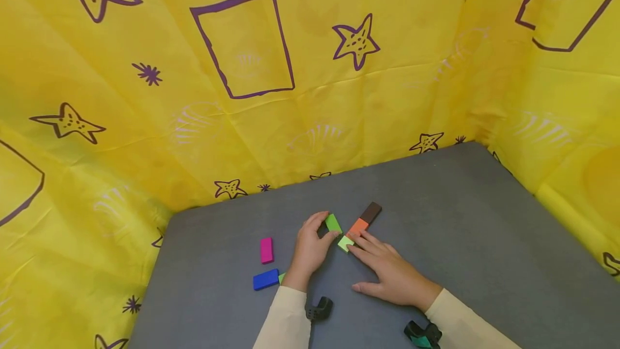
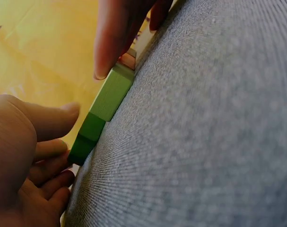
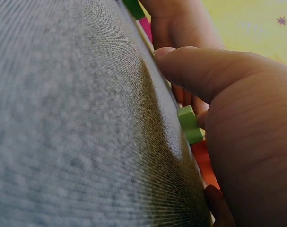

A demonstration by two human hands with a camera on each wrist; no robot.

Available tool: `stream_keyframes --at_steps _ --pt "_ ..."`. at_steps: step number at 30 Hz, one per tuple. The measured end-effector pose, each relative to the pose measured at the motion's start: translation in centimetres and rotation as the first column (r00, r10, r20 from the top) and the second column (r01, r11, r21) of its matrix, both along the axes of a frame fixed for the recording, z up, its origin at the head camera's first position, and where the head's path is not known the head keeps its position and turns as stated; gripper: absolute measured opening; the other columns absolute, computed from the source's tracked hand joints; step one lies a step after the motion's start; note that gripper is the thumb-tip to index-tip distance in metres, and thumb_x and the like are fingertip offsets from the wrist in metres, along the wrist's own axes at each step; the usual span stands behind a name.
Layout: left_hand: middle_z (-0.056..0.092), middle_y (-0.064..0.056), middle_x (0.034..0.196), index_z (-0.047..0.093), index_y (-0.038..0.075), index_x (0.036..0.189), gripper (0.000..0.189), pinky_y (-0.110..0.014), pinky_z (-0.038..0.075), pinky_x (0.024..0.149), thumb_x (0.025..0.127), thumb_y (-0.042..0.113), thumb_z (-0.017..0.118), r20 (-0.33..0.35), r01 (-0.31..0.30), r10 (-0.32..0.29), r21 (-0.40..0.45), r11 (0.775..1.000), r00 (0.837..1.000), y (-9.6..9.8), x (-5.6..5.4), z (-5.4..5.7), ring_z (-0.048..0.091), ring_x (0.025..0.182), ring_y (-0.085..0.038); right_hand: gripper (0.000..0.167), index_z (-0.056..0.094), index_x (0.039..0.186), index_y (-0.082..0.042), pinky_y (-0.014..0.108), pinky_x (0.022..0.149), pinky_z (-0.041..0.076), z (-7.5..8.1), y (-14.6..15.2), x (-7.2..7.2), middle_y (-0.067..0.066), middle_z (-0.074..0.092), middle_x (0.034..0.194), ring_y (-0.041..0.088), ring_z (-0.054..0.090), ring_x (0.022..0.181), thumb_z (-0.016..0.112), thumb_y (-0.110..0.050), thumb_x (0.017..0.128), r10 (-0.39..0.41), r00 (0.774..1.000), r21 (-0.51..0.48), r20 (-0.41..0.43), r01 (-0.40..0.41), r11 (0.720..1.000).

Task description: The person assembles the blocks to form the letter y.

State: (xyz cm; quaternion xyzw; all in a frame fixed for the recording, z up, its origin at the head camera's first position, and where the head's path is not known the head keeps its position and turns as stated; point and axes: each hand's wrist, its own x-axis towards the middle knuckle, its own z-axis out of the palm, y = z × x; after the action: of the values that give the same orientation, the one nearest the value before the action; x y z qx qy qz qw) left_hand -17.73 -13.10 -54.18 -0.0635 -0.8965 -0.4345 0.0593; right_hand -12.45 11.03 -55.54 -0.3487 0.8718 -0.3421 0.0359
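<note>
My left hand point(image 1: 311, 246) curves its index finger and thumb round a green block point(image 1: 333, 224), one at each end. In the left wrist view that dark green block point(image 2: 88, 135) lies against the end of a light green block point(image 2: 112, 94). My right hand point(image 1: 387, 273) lies palm down with fingers extended. Its fingertips rest at the light green block point(image 1: 345, 244) and an orange block point(image 1: 357, 228). Beyond the orange one, a dark brown block point(image 1: 371, 213) continues the same slanted row. The right thumb point(image 3: 181, 61) points toward the left hand, apart from the blocks.
On the grey table point(image 1: 436, 203), a pink block point(image 1: 267, 250) lies left of the left hand. Nearer stands a blue block point(image 1: 266, 279), with a green block point(image 1: 282, 278) partly hidden behind the left wrist. Yellow patterned cloth point(image 1: 310, 69) surrounds the table's back and sides.
</note>
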Motion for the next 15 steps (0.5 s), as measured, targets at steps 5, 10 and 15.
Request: stream_keyframes --at_steps 5,10,15 --pt "0.066 -0.009 0.146 0.070 0.005 0.144 0.046 -0.055 0.042 0.115 0.100 0.012 0.082 -0.012 -0.036 0.036 -0.018 0.999 0.999 -0.25 0.05 -0.06 0.054 0.137 -0.033 0.080 0.049 0.165 -0.012 0.074 0.114 0.033 0.15 -0.10 0.01 0.009 0.037 0.173 0.038 0.021 0.162 0.073 -0.056 0.102 -0.005 1.000 0.009 0.002 0.005 1.000" --pt "0.070 -0.007 0.141 0.074 0.007 0.140 0.043 -0.054 0.044 0.113 0.099 0.015 0.084 -0.026 -0.044 0.043 -0.028 0.999 0.999 -0.33 0.05 -0.19 0.056 0.133 -0.031 0.080 0.048 0.165 -0.012 0.074 0.114 0.032 0.20 -0.14 -0.02 0.009 0.036 0.173 0.037 0.020 0.163 0.074 -0.055 0.102 -0.008 1.000 0.014 0.009 0.008 1.000" --pt "0.072 -0.006 0.139 0.076 0.009 0.137 0.042 -0.054 0.045 0.112 0.098 0.019 0.085 -0.040 -0.043 0.042 -0.035 0.998 0.998 -0.38 0.04 -0.50 0.056 0.132 -0.030 0.080 0.048 0.166 -0.012 0.074 0.114 0.032 0.22 -0.14 0.02 0.010 0.036 0.173 0.038 0.020 0.162 0.073 -0.056 0.103 -0.006 1.000 0.018 0.015 0.006 1.000"
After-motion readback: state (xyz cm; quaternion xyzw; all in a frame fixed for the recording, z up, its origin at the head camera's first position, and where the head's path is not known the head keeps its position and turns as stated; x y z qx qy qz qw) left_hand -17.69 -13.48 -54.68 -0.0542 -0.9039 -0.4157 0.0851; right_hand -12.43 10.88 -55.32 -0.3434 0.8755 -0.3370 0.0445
